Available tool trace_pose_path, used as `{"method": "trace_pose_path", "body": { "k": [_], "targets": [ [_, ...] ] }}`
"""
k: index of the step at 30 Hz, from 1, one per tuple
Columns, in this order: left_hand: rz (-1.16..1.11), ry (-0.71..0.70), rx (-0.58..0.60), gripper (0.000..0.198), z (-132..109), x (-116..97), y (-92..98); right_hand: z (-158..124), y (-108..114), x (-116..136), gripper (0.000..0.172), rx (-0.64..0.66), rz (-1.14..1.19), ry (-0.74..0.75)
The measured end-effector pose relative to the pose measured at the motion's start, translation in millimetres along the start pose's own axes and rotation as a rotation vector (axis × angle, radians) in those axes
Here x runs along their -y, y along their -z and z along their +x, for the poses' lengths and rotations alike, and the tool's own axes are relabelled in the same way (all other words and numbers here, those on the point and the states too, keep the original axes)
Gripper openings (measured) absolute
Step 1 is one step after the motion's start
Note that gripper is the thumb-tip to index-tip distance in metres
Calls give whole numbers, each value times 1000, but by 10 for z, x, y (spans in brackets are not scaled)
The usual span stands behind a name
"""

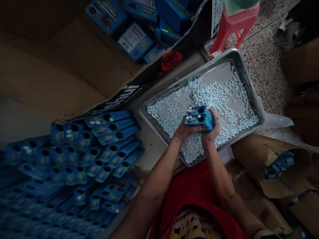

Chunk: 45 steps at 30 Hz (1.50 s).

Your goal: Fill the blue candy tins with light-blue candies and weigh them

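Side by side, two small blue cardboard boxes (199, 124) are held between my hands above a metal tray (260, 114). Each box has a dark round hole in the end facing up, with a few small white pellets lying beside the holes. My left hand (183, 131) is closed around their left side, and its fingers are partly hidden. On the opposite side my right hand (213, 127) grips them with its fingers wrapped round. Pale blue-white pellets (209, 94), like small candies, lie spread over the tray under the boxes.
Many similar blue boxes (99, 162) are stacked at the left, holes outward. A large open carton (99, 63) at the upper left contains more blue boxes. A pink stool (235, 21) stands beyond the tray. At right, a brown paper bag (251, 156) holds blue packaging.
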State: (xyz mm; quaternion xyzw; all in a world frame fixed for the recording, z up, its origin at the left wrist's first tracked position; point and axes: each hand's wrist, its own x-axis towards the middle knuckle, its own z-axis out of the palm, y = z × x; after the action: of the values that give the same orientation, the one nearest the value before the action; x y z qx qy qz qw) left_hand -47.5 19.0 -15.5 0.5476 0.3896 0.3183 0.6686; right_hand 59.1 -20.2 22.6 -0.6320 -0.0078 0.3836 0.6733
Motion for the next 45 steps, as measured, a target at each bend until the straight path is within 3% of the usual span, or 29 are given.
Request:
{"method": "trace_pose_path", "body": {
  "k": [3, 6, 9, 11, 14, 16, 21, 25, 30, 36, 40, 43, 45],
  "targets": [
    [-77, 28, 46, 104, 23, -273, 22, 71, -10, 19, 46, 8, 181, -236],
    [23, -105, 57, 90, -6, -681, 147, 190, -54, 67, 34, 17, 263, -436],
    [238, -284, -54, 76, -74, -973, 340, 315, -110, 214, 23, 47, 302, -506],
    [389, -320, -123, 73, -120, -1034, 480, 362, -137, 378, 18, 48, 344, -483],
    [532, -258, -163, 73, -174, -976, 625, 313, -186, 675, 15, 112, 419, -465],
    [574, -236, -175, 72, -197, -901, 645, 192, -250, 863, 17, 233, 418, -419],
    [591, -242, -250, 70, -227, -798, 528, -176, -466, 1105, 27, 539, 162, -130],
    [570, -190, -267, 73, -271, -768, 473, -289, -597, 1081, 26, 519, 17, 44],
    [429, -40, -210, 81, -373, -665, 472, -290, -688, 1010, 39, 489, -56, 83],
    [371, -58, -209, 83, -411, -527, 459, -330, -573, 930, 43, 684, -117, 203],
    [379, -158, -261, 78, -398, -507, 444, -408, -446, 1007, 40, 753, -177, 137],
    [369, -241, -391, 75, -466, -440, 344, -205, -319, 1133, 44, 816, -279, 120],
    [342, -218, -568, 78, -551, -332, 203, 171, -248, 1185, 42, 756, -421, 215]
  ]
}}
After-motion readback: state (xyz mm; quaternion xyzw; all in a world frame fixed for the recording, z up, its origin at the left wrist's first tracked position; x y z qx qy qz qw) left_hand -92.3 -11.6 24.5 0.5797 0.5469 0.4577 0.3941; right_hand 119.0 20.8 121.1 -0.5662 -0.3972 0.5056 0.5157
